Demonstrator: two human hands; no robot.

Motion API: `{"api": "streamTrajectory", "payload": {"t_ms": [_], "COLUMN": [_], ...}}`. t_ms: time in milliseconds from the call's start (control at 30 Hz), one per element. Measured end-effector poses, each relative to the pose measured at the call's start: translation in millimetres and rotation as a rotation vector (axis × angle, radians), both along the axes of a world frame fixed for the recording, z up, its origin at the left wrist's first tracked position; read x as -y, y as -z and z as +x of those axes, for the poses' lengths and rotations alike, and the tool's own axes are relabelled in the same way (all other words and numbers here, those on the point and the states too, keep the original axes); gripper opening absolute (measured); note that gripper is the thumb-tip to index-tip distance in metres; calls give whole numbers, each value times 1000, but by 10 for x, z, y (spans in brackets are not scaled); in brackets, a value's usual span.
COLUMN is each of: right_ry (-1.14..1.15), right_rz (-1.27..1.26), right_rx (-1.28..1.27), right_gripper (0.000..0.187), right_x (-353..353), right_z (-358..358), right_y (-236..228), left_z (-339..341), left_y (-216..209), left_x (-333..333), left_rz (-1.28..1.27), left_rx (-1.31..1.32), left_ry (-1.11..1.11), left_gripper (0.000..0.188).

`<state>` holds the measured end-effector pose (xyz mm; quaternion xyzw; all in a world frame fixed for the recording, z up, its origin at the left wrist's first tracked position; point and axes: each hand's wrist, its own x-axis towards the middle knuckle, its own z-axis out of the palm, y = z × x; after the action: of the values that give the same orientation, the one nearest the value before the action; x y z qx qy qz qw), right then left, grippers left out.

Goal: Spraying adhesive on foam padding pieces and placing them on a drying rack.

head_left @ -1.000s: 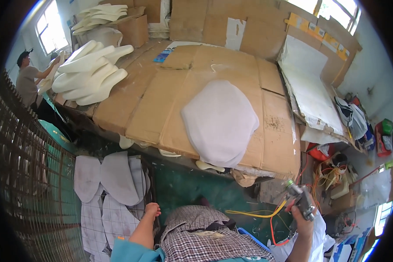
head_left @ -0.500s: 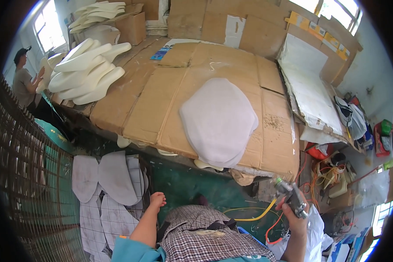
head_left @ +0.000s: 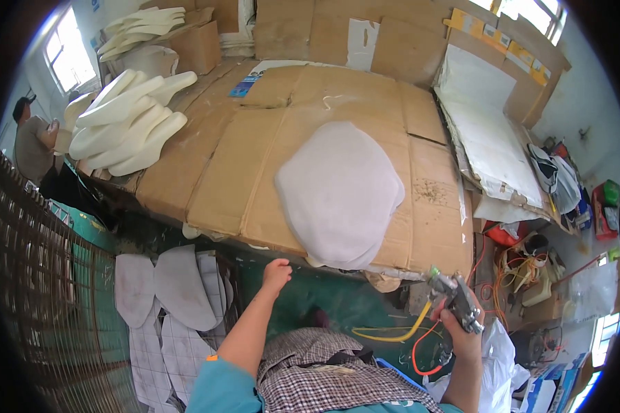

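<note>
Curved cream foam pieces lie stacked beyond and left of the left hand, with 1 brown cardboard box farther off; crumpled white plastic sits near the right hand.

No wording can be read clearly. A blue printed patch shows at the far left of the cardboard-covered table; yellow strips along the right-hand cardboard panel bear small, illegible pale markings.

Spray gun near grey panel on cardboard
</note>
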<state>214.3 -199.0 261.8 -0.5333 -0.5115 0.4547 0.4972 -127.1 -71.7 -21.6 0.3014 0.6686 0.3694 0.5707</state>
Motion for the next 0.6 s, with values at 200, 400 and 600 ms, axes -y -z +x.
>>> {"api": "streamTrajectory", "payload": {"t_ms": [200, 400, 600], "right_ry": [157, 154, 185], "right_rz": [77, -25, -24], "right_rx": [79, 134, 37], "right_gripper": [46, 47, 48], "right_x": [-218, 74, 56], "right_z": [67, 387, 346], "right_y": [-34, 23, 9], "left_z": [456, 693, 802], "left_y": [72, -31, 4], "left_x": [-499, -629, -708], "left_rz": [88, 59, -27], "left_rx": [-226, -577, -583], "left_ry": [29, 54, 98], "left_gripper": [44, 46, 41]}}
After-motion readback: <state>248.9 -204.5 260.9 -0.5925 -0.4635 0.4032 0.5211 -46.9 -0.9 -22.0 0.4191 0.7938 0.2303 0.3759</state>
